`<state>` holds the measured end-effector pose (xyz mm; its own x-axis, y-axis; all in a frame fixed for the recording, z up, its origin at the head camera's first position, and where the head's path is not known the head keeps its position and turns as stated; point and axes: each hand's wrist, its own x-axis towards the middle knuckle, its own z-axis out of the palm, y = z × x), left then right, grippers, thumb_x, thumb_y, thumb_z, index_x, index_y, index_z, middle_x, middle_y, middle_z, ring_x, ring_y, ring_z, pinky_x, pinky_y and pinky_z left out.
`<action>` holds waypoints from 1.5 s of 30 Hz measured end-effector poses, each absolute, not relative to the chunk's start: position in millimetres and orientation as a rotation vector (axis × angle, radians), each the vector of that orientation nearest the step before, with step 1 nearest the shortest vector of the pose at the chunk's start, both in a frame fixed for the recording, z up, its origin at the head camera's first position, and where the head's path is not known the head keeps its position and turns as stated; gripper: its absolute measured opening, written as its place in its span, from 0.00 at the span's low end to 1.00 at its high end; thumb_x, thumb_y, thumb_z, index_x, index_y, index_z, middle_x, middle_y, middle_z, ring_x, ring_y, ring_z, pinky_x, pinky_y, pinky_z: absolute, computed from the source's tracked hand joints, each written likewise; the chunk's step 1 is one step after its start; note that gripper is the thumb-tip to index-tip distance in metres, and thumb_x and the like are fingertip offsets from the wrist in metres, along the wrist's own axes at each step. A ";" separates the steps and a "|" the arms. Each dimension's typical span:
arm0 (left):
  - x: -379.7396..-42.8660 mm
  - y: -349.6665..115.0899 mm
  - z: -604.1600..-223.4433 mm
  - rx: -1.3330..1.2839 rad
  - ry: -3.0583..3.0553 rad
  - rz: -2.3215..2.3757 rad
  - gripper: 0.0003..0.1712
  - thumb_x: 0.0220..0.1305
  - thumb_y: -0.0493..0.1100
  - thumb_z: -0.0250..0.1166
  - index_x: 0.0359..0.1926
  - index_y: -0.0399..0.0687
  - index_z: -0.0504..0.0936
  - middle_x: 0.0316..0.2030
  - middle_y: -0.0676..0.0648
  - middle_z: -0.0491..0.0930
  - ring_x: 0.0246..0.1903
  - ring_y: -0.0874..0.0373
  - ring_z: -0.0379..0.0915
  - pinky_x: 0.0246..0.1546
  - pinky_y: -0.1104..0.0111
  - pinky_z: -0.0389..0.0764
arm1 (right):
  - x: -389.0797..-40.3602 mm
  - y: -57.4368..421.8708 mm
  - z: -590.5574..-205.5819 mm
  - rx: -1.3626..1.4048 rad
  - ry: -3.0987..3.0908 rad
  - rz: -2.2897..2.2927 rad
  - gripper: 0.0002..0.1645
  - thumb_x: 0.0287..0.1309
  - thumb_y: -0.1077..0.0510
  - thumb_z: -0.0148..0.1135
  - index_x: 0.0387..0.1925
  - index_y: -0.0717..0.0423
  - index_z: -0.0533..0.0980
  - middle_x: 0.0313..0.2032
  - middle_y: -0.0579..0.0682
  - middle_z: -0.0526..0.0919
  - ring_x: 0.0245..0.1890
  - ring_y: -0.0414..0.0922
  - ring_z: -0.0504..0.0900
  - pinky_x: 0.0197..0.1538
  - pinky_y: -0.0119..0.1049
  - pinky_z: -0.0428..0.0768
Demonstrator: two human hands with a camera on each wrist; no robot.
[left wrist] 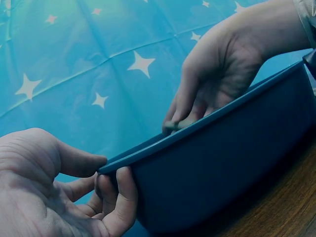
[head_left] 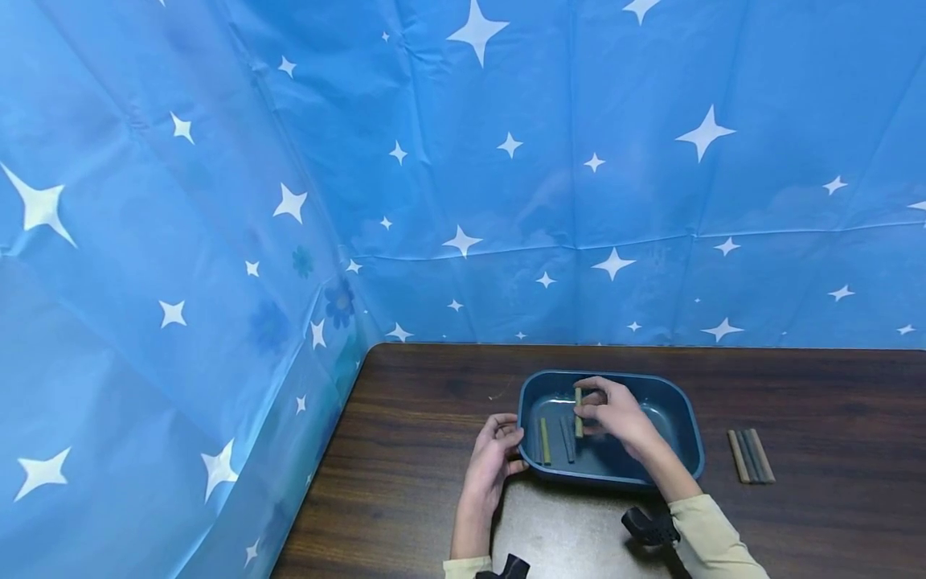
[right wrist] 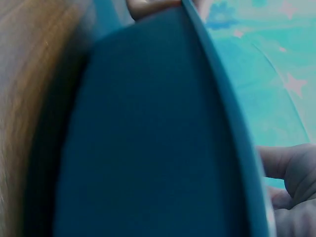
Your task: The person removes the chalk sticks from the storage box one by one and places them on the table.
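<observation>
A dark blue rectangular basin [head_left: 615, 480] with rounded corners stands on the table. At its left end my left hand [head_left: 490, 458] grips the rim, thumb on top and fingers curled against the outer wall in the left wrist view. My right hand [head_left: 616, 418] reaches over the near wall and pinches a yellow-green stick [head_left: 578, 418] inside the basin. Left of that stick, on the basin floor, lie grey-blue sticks [head_left: 567, 440] and another yellow-green stick [head_left: 546, 442]. In the right wrist view the basin wall hides the held stick.
Right of the basin, several brown and dark grey sticks [head_left: 751, 456] lie side by side on the dark wooden table [head_left: 405, 434]. A blue star-patterned curtain [head_left: 521, 201] hangs behind the table and along its left side. Black straps [head_left: 651, 527] sit at both wrists.
</observation>
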<state>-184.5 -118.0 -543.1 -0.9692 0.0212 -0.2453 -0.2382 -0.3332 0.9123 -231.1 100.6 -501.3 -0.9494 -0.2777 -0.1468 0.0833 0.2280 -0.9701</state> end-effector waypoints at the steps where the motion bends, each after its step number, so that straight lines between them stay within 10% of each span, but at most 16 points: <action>1: -184.6 -118.0 -542.9 -0.284 1.711 2.424 0.15 0.71 0.33 0.59 0.56 0.36 0.71 0.39 0.45 0.76 0.32 0.58 0.73 0.27 0.69 0.79 | -230.9 104.9 -500.1 -0.182 2.219 -1.785 0.29 0.70 0.69 0.58 0.69 0.75 0.65 0.47 0.67 0.80 0.42 0.51 0.85 0.45 0.51 0.87; 45: -185.0 -117.9 -545.8 -0.292 1.707 2.422 0.16 0.73 0.33 0.58 0.58 0.36 0.71 0.40 0.46 0.76 0.32 0.57 0.74 0.27 0.69 0.80 | -207.9 242.1 -493.8 -0.063 2.431 -1.653 0.35 0.77 0.60 0.55 0.73 0.77 0.56 0.57 0.76 0.75 0.48 0.50 0.85 0.47 0.48 0.87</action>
<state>-185.0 -117.9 -545.8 -0.9674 0.0218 -0.2522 -0.2449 -0.3337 0.9103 -207.9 242.1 -493.8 -0.9789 -0.1476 -0.1414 0.0773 0.3731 -0.9246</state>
